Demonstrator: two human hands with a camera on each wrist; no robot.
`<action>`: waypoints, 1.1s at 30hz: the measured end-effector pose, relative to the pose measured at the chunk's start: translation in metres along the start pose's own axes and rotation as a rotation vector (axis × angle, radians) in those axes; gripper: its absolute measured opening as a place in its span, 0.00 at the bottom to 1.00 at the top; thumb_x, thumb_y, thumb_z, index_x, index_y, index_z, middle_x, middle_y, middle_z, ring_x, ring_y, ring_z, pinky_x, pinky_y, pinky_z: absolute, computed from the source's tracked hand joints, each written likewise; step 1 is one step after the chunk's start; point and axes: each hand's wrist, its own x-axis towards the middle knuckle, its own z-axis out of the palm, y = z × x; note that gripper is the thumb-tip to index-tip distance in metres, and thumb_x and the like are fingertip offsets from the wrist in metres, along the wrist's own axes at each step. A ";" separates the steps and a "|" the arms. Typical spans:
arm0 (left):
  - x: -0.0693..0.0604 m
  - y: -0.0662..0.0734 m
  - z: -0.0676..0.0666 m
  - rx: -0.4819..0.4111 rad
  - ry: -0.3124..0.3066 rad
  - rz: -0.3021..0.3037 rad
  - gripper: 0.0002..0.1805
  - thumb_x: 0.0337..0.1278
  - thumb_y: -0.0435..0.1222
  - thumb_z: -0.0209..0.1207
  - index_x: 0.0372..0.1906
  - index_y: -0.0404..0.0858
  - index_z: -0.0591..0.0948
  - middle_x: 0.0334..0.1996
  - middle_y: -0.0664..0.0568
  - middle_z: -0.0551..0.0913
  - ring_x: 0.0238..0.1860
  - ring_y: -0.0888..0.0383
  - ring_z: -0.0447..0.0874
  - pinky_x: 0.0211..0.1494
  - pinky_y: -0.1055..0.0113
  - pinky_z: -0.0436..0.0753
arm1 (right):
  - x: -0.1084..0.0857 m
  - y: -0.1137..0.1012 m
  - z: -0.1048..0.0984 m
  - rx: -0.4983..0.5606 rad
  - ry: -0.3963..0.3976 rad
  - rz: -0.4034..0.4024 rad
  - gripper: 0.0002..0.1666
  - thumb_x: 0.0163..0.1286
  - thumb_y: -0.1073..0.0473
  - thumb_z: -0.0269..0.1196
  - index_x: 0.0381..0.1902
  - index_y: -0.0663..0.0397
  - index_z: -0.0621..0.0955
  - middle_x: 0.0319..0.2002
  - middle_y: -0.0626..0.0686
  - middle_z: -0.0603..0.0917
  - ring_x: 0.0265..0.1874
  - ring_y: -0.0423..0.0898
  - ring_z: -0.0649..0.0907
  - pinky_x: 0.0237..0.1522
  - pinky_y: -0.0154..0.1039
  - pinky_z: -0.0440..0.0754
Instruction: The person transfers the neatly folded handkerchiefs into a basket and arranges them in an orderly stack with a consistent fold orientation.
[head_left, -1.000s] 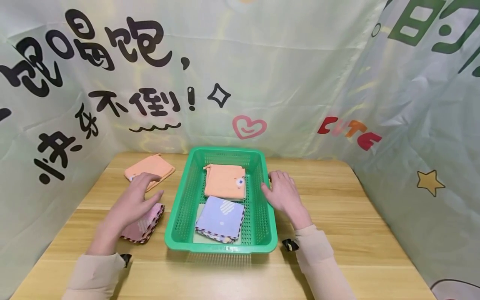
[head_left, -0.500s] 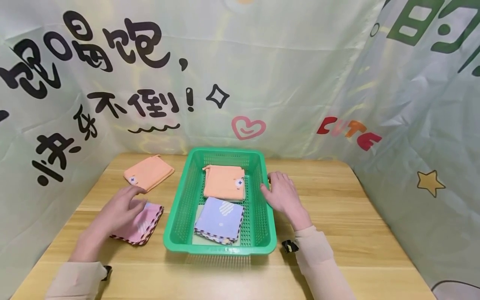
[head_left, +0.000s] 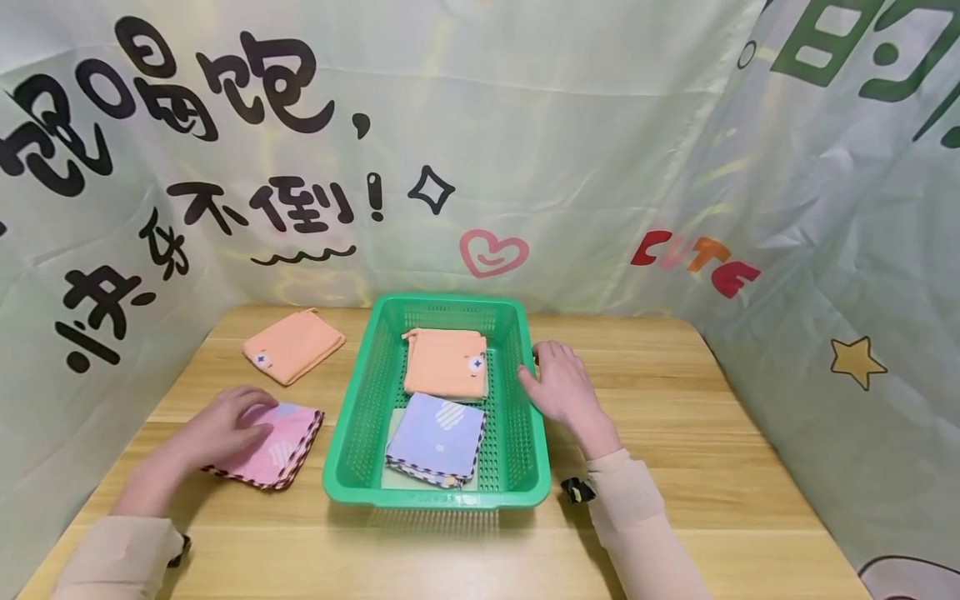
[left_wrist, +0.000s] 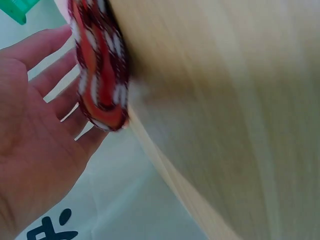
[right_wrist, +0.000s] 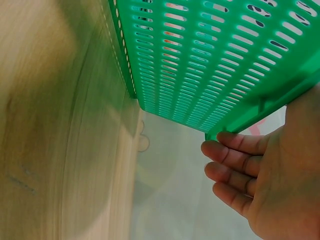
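Observation:
A folded pink towel (head_left: 283, 446) with a dark-checked edge lies on the table left of the basket. My left hand (head_left: 220, 429) is over its left side with fingers spread; in the left wrist view the fingers (left_wrist: 52, 72) reach along the folded edge (left_wrist: 102, 65), not curled round it. On the basket's right side, my right hand (head_left: 561, 383) holds the rim, thumb over the top and fingers outside and below, as the right wrist view shows the fingers (right_wrist: 232, 172) at the rim. The green basket (head_left: 337, 467) contains a folded orange towel (head_left: 445, 362) and a folded blue towel (head_left: 437, 433).
Another folded orange towel (head_left: 296, 342) lies at the table's back left. A pale green cloth (head_left: 393, 477) shows beneath the blue towel. Printed fabric walls (head_left: 585, 167) enclose the wooden table (head_left: 675, 433) at the back and sides.
My left hand has moved from near the back orange towel toward me and leftward, down onto the pink towel. The right hand stays at the basket rim.

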 end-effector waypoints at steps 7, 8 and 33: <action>0.001 -0.007 0.000 -0.030 -0.049 -0.017 0.22 0.58 0.32 0.71 0.57 0.30 0.82 0.59 0.29 0.79 0.62 0.26 0.73 0.65 0.28 0.67 | 0.000 0.001 0.000 0.003 -0.004 0.001 0.32 0.77 0.46 0.56 0.66 0.68 0.74 0.60 0.64 0.79 0.61 0.61 0.74 0.67 0.60 0.71; 0.002 -0.008 0.000 -0.033 -0.049 -0.020 0.22 0.58 0.32 0.71 0.57 0.30 0.83 0.58 0.29 0.79 0.62 0.26 0.73 0.65 0.28 0.68 | 0.000 0.001 0.000 0.005 -0.004 0.000 0.32 0.77 0.46 0.56 0.66 0.68 0.74 0.60 0.64 0.79 0.61 0.61 0.74 0.67 0.60 0.71; 0.011 0.000 -0.006 -0.098 -0.034 -0.091 0.19 0.51 0.28 0.74 0.50 0.37 0.85 0.57 0.29 0.73 0.60 0.26 0.71 0.64 0.26 0.67 | 0.000 0.002 0.001 0.037 -0.008 0.009 0.34 0.77 0.47 0.56 0.67 0.69 0.73 0.61 0.65 0.79 0.61 0.61 0.74 0.68 0.61 0.70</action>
